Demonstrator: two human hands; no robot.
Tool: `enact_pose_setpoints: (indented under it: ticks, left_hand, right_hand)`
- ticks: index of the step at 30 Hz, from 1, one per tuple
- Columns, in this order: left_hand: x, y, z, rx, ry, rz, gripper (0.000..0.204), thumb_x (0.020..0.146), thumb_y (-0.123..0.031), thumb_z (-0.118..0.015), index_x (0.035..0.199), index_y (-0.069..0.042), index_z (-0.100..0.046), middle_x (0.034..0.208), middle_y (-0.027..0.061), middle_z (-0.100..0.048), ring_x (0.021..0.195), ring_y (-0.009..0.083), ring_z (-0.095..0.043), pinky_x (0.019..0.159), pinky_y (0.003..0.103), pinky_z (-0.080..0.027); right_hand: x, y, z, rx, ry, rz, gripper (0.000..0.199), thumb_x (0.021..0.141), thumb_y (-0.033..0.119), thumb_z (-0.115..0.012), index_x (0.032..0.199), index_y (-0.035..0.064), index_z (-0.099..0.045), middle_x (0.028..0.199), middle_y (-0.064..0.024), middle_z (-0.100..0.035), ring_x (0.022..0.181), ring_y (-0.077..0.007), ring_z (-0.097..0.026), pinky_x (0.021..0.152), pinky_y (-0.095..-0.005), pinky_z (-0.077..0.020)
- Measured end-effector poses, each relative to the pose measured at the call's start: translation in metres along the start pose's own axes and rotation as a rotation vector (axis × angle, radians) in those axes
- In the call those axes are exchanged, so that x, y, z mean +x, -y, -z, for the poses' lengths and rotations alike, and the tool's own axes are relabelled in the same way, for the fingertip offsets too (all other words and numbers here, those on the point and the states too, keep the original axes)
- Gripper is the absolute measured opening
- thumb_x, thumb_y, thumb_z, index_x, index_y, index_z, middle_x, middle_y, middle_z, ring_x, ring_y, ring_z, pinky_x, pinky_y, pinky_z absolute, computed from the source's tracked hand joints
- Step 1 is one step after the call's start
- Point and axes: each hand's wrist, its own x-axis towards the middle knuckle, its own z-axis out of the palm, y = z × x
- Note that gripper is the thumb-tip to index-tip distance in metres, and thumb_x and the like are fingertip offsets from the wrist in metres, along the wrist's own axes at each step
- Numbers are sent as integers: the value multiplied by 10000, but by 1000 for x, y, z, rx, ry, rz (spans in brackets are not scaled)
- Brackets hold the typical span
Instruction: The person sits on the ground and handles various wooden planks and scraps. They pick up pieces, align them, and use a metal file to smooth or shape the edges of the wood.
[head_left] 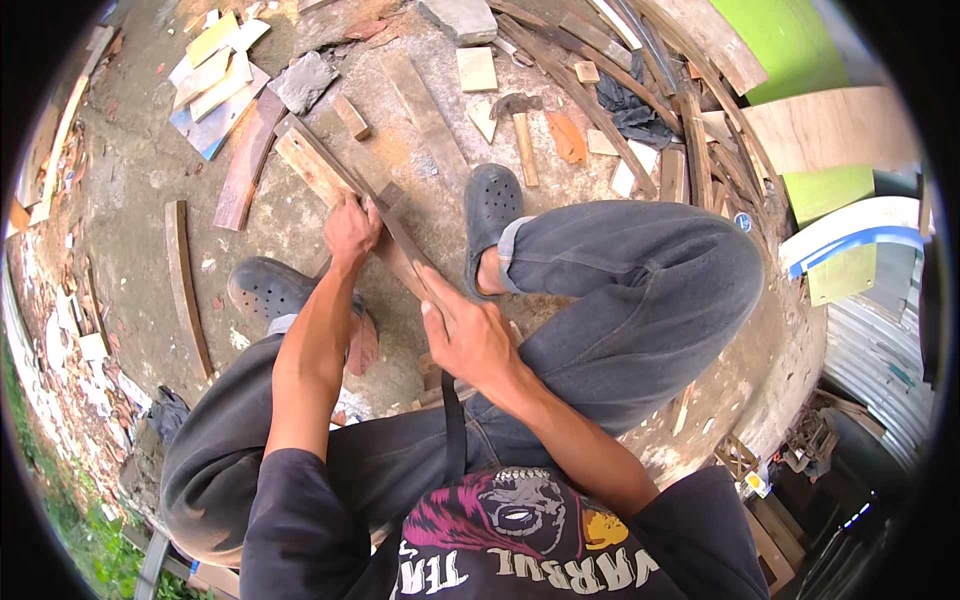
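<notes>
My left hand point(352, 230) is closed around a light, weathered wooden board point(312, 165) that slants away to the far left. Along its right side runs a darker wooden strip point(398, 245), which reaches back between my knees. The near part of this strip is in my right hand point(470, 338), its thumb on one side and a finger laid along the wood. A small dark piece point(391, 197) sticks out beside the strip, just right of my left hand. What the palms cover is hidden.
A hammer point(526, 145) with a wooden handle lies ahead, right of a flat plank point(422, 110). Wood offcuts point(215, 65) are piled at the far left, near a grey stone point(303, 82). Long timbers point(695, 140) lean at the right. My clogs point(494, 205) flank the work.
</notes>
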Motion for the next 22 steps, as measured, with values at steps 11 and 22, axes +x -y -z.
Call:
enact_pose_setpoints:
  ticks: [11,22]
  left_hand:
    - [9,2,0,11,-25,-17,467,1001,-399,-485,1129,28,-624,1089,281,-674,979,453,-670,869,515,-536]
    - [11,-1,5,4,22,12,510,977,-431,-507,1167,29,-617,1152,291,-659,1016,450,-669,880,516,-538]
  right_hand:
    - [-1,-7,2,85,-45,44,465,949,177,-594,1398,59,-575,961,-301,-696,806,-439,-701,703,-451,-571]
    - [5,-19,-3,129,-21,52,547,929,217,-620,1465,146,-539,1061,-261,-715,988,-417,-708,894,-454,-558]
